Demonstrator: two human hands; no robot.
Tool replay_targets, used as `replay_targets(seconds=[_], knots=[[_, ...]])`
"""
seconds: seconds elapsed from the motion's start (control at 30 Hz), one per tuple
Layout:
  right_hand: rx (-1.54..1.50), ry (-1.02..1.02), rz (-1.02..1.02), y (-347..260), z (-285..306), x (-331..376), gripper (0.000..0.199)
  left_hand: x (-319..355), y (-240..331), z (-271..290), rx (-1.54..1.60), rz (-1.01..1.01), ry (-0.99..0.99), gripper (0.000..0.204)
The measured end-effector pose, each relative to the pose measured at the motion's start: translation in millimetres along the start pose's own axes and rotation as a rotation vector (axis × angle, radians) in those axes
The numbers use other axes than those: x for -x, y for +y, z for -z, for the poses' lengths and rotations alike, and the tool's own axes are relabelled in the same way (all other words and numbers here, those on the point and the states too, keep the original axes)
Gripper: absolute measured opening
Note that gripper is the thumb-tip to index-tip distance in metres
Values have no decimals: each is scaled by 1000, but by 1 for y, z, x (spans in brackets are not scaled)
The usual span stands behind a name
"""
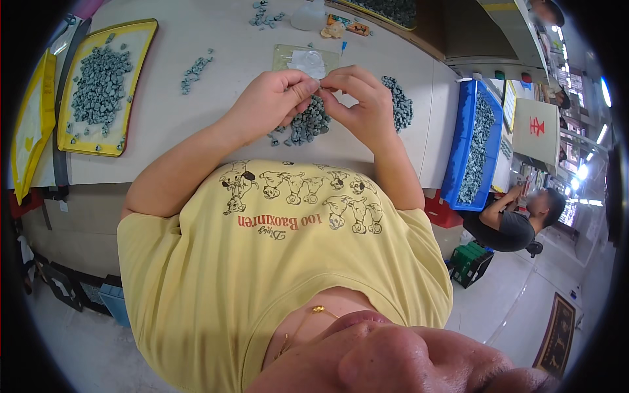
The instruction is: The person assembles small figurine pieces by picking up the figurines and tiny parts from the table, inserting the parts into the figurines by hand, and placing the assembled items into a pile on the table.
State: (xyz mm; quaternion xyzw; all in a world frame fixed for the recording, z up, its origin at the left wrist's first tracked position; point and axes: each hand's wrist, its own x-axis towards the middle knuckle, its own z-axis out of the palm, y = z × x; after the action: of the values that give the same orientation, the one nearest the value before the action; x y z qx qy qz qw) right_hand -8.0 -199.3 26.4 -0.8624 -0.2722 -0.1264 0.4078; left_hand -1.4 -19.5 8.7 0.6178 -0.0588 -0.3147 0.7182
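My left hand [275,98] and my right hand [357,98] meet fingertip to fingertip above the white table [196,111], pinching a tiny part between them that is too small to make out. Directly below the fingers lies a pile of small grey parts [308,124]. A second grey pile [398,103] sits just right of my right hand. A pale green mat with a clear plastic piece [306,60] lies just beyond my hands.
A yellow tray [141,39] of grey parts stands at the left, another yellow tray [36,111] beside it. Small loose clusters [195,69] dot the table. A blue bin [468,131] of grey parts sits at the right; another person [517,216] works beyond it.
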Motion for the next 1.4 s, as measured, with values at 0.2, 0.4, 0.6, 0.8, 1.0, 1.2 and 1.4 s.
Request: replay_targets(seconds=[0.2,0.4,0.6,0.8,1.0,1.2,1.4], knots=[[15,-7,9,1,-1,1,15,-2,0,4,151,10,-16,24],[3,-32,48,4,2,0,14,0,0,2,166,28,-31,22],[354,159,188,34,-2,-3,16,1,8,6,359,22,32,19],[514,69,310,40,-4,-8,24,0,5,2,387,16,112,16],[595,13,360,40,-9,-10,24,-3,4,6,409,1,105,16],[591,-28,369,34,-12,-10,25,-7,-3,14,500,-58,132,19],[91,164,-51,27,-18,-4,18,-7,-3,13,523,-112,129,19]])
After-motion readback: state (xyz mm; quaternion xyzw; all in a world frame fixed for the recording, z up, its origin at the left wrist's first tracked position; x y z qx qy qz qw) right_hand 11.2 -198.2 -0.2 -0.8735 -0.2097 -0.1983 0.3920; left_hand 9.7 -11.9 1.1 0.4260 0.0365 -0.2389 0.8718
